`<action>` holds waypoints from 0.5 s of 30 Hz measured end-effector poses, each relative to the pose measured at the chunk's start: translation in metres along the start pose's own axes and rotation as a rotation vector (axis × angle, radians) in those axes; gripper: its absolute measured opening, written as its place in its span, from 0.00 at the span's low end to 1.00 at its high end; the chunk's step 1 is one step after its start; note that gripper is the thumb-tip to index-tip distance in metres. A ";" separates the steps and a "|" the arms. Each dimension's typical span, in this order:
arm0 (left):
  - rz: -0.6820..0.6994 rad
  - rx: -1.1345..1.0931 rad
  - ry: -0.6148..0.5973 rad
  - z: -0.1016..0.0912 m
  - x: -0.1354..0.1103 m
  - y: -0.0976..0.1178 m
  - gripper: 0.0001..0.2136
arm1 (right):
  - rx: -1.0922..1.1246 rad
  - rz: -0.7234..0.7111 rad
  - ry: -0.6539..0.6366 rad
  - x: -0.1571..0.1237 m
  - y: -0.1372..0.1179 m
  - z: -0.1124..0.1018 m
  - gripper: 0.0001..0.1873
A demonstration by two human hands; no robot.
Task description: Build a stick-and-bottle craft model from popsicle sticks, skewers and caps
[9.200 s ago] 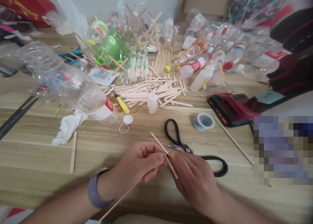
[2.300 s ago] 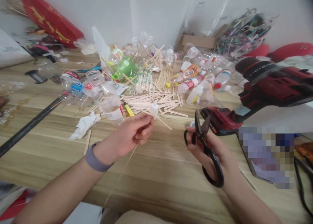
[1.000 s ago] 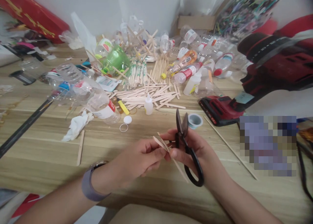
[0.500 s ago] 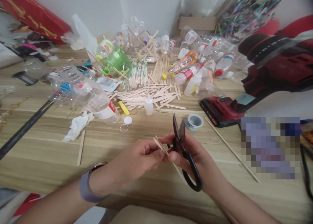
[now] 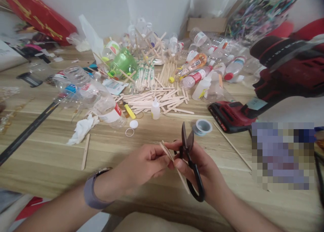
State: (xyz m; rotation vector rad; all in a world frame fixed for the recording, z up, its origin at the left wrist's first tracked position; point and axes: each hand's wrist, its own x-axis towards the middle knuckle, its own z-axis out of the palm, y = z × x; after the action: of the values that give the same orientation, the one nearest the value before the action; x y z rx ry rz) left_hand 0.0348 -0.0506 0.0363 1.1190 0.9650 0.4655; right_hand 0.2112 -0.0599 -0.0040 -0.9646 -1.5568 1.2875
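My left hand (image 5: 149,160) pinches thin wooden craft sticks (image 5: 167,152) between thumb and fingers; they look stacked or crossed, and their exact number is hard to see. Black-handled scissors (image 5: 187,142) rest in my right hand (image 5: 202,164), blades pointing up and a little apart. The right thumb and fingertips also touch the sticks, whose lower ends slant down beside the scissor handle. On the table just beyond my hands stand a small white glue bottle (image 5: 155,110) and a grey spool (image 5: 203,126).
A pile of craft sticks (image 5: 152,100) lies mid-table, with plastic bottles (image 5: 108,107) around it. A red and black cordless drill (image 5: 233,114) stands at right. One loose stick (image 5: 85,151), a crumpled tissue (image 5: 84,128) and a yellow-handled tool (image 5: 130,111) lie to the left.
The scissors have tilted slightly in my right hand, their handle shifting left and down. Both hands keep hold of the sticks. The whole view has moved a little.
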 end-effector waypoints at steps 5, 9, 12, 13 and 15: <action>0.015 -0.005 -0.012 0.000 0.002 -0.004 0.15 | -0.068 -0.035 0.019 -0.002 0.001 0.002 0.12; 0.011 -0.035 0.005 0.001 0.003 -0.004 0.18 | -0.081 -0.045 0.052 -0.003 0.001 0.004 0.12; 0.021 -0.028 -0.005 0.001 0.003 -0.004 0.19 | -0.065 -0.051 0.048 -0.003 0.002 0.005 0.12; 0.021 -0.024 -0.009 0.001 0.003 -0.003 0.20 | -0.063 -0.056 0.041 -0.003 0.002 0.005 0.12; 0.013 -0.012 -0.016 0.000 0.003 -0.003 0.20 | -0.063 -0.073 0.031 -0.003 0.002 0.004 0.11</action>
State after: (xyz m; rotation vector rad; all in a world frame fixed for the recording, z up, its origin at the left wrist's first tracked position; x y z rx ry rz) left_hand 0.0361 -0.0499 0.0328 1.1171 0.9402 0.4717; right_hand 0.2082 -0.0641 -0.0065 -0.9532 -1.6024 1.1739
